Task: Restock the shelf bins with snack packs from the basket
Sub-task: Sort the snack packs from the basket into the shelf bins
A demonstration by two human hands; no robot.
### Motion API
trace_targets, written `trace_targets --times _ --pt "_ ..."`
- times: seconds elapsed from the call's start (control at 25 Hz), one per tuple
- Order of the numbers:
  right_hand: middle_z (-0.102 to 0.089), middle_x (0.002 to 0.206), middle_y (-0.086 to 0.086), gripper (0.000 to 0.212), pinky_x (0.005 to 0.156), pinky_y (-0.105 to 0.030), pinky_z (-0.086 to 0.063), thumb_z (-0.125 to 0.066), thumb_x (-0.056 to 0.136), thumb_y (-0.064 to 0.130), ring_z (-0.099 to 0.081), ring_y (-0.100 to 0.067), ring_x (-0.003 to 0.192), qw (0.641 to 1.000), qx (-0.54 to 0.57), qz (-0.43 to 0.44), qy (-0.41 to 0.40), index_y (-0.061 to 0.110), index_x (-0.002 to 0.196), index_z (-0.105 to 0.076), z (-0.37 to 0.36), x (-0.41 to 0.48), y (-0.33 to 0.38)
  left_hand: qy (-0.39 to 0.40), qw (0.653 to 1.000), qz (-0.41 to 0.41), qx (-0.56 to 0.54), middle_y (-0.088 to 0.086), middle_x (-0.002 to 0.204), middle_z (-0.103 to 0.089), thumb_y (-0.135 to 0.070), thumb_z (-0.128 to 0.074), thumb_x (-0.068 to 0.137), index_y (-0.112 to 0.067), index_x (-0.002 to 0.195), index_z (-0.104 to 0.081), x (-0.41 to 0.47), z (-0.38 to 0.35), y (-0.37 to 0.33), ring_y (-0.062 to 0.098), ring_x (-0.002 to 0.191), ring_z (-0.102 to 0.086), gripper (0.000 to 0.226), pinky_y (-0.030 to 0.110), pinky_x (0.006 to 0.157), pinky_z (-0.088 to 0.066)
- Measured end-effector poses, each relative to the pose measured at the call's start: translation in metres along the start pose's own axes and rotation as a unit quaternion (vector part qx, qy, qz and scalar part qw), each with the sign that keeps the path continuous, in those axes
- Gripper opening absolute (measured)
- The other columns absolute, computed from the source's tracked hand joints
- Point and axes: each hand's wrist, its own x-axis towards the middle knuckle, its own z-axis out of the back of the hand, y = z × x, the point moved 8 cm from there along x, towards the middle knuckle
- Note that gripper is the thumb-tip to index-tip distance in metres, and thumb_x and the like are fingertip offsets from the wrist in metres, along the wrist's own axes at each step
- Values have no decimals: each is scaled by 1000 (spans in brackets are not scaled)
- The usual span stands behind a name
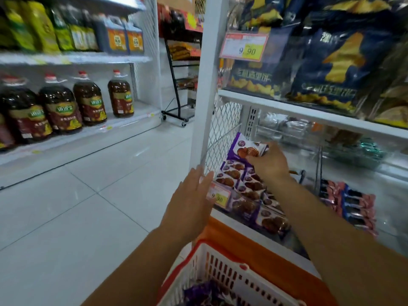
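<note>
We stand in a shop aisle with a white tiled floor point(88, 217), oil bottles point(88, 100) on the left shelves and a white shelf point(287, 107) to our right. Our right hand point(268, 164) grasps 1 purple snack pack point(247, 149), held just above the row of packs point(245, 191) in the lower shelf bin. Our left hand point(192, 195) is released, fingers straight, beside the shelf post point(203, 85). More purple packs point(205, 292) lie in the basket point(220, 261) below.
</note>
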Motion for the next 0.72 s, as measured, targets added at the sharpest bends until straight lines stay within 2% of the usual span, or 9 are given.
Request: trace_targets --times 0.12,0.2,0.32,0.44,0.52,0.6,0.64,0.72 --pt "-55 128 -16 62 90 -30 -43 -71 85 20 -53 -32 118 995 -43 -74 43 5 136 -40 -27 47 -26 5 999 -38 17 -7 163 12 -44 -45 98 -39 153 -2 5 -16 10 16 150 -9 70 41 117 -31" --pt "-51 136 -17 63 95 -31 -41 -72 85 18 -50 -32 124 990 -60 -87 90 2 138 -41 -47 57 -30 5 999 -42 17 -9 162 17 -41 -44 100 -41 153 1 6 -19 13 16 151 -4 69 40 118 -29" --pt "-56 131 -12 52 90 -29 -44 -74 84 15 -55 -30 115 991 -73 -64 88 9 130 -50 -61 68 -34 14 999 -34 34 -10 161 20 -35 -45 101 -43 152 2 8 -18 14 17 151 3 70 42 120 -24" --pt "-53 128 -14 37 71 -24 -42 -72 85 16 -55 -24 97 992 -121 -16 44 18 115 -50 -62 66 -38 23 998 -34 38 -10 161 20 -32 -45 102 -42 152 3 9 -19 14 17 151 3 70 43 121 -20" --pt "-47 133 -15 35 77 -27 -45 -69 88 20 -56 -27 105 983 -170 -7 67 20 120 -54 -65 66 -41 28 999 -29 35 -10 161 19 -32 -45 102 -42 152 2 8 -19 14 17 151 3 69 43 122 -19" --pt "-37 136 -16 44 88 -30 -46 -65 91 25 -54 -31 112 982 -178 -13 62 23 131 -48 -55 59 -34 24 999 -20 22 -12 162 15 -35 -44 101 -43 152 0 4 -17 14 16 151 4 67 44 122 -18" --pt "-36 136 -16 46 87 -28 -45 -62 92 25 -54 -28 111 986 -160 6 37 22 135 -45 -44 51 -23 18 1000 -14 18 -12 162 12 -37 -43 101 -43 152 -2 1 -16 14 15 151 3 66 43 122 -18" --pt "-42 130 -11 41 77 -21 -43 -57 95 19 -54 -10 95 993 -70 95 -31 20 134 -46 -14 15 6 -6 1000 -6 11 -11 163 -1 -39 -45 100 -41 152 -8 -10 -13 9 14 150 -8 64 40 121 -21"
